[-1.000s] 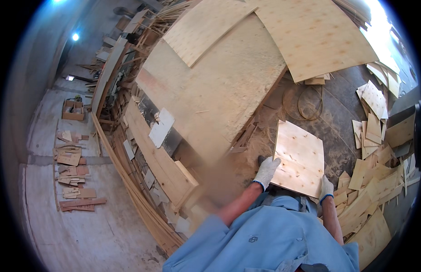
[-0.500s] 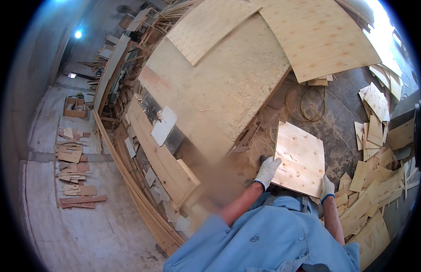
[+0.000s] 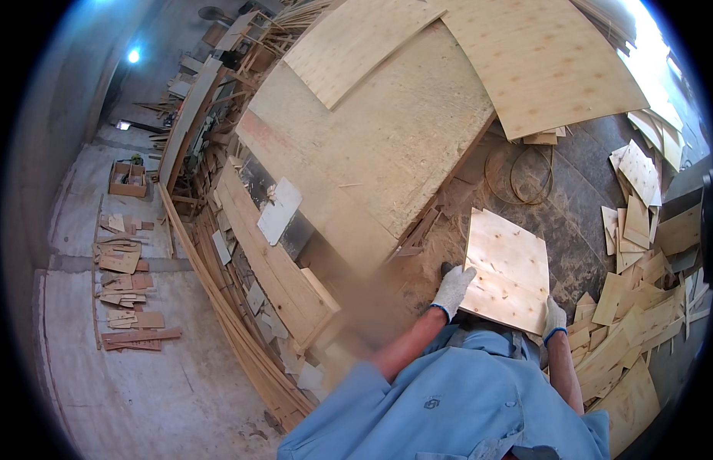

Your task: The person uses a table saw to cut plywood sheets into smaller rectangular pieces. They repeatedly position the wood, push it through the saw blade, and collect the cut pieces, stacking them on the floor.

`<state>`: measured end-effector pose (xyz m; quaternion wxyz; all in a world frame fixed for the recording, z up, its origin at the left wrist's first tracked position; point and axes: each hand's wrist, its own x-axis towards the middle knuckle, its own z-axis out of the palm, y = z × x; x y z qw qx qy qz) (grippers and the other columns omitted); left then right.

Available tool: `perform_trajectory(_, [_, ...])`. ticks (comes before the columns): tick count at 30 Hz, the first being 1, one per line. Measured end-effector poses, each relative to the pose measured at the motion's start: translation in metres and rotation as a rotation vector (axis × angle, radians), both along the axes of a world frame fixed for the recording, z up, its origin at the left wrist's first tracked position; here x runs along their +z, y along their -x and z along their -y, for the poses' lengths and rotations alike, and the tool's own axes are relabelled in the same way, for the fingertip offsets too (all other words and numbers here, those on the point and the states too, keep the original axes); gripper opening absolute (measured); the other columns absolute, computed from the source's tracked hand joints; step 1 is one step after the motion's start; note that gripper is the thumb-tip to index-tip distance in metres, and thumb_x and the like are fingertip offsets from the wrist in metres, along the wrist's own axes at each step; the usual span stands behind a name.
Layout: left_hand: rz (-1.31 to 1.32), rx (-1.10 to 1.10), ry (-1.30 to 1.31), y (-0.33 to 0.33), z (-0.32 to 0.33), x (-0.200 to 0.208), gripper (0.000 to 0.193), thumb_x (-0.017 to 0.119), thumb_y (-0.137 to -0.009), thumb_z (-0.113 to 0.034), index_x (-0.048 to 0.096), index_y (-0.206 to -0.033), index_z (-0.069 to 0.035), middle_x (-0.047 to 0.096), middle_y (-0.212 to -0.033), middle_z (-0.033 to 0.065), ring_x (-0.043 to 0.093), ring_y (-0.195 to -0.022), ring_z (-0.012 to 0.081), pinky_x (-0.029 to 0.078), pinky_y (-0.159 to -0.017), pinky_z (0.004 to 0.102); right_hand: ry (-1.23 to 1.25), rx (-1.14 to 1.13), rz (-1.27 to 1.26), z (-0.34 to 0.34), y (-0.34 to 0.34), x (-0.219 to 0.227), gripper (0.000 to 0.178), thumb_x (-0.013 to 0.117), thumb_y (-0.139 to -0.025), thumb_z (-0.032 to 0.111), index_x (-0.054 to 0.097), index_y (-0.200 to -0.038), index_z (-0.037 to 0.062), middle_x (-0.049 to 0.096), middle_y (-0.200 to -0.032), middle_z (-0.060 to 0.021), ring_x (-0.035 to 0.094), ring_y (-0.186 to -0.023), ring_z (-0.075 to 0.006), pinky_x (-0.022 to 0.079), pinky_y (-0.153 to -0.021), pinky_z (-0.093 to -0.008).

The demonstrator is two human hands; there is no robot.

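A pale, knotty plywood panel (image 3: 507,264) is held in front of my waist, its face turned up toward me. A line crosses its middle; whether that is a seam between two boards cannot be told. My left hand (image 3: 454,291), in a white knit glove with a blue cuff, is closed on its left edge near the lower corner. On the lower right corner my right hand (image 3: 555,317), gloved alike, is closed too. The fingers of both hands are partly hidden by the panel.
A large dusty worktable (image 3: 372,153) stands ahead, with plywood sheets (image 3: 552,69) on it. Plywood offcuts (image 3: 632,307) are heaped to my right. A coiled hoop (image 3: 517,176) lies on the dark floor. Long planks (image 3: 268,253) run along the left, with a cardboard box (image 3: 127,180) beyond.
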<state>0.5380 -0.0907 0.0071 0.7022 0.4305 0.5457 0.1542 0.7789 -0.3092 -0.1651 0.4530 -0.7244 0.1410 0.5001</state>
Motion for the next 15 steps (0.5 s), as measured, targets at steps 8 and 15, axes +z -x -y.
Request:
perform_trajectory(8, [-0.016,0.001,0.026,0.002,-0.001,-0.025,0.037,0.052,-0.095,-0.025,0.06,-0.118,0.004,0.065,-0.104,0.0107,0.061,-0.092,0.0186,0.05,-0.081,0.0338,0.043,0.06,0.006,0.004,-0.01,-0.023,0.057,0.067,-0.089,0.042,0.062,-0.119,-0.006,0.065,-0.108,-0.0099,0.06,-0.088,-0.0203,0.049,-0.079,-0.0353])
perform_trajectory(15, [-0.068,0.006,-0.014,-0.003,0.001,-0.007,0.037,0.051,-0.095,-0.024,0.061,-0.116,0.004,0.065,-0.102,0.0101,0.06,-0.092,0.0184,0.049,-0.081,0.0339,0.031,0.027,-0.038,-0.001,-0.006,-0.002,0.057,0.067,-0.089,0.041,0.06,-0.121,-0.0055,0.064,-0.111,-0.0097,0.059,-0.092,-0.0191,0.048,-0.081,-0.0355])
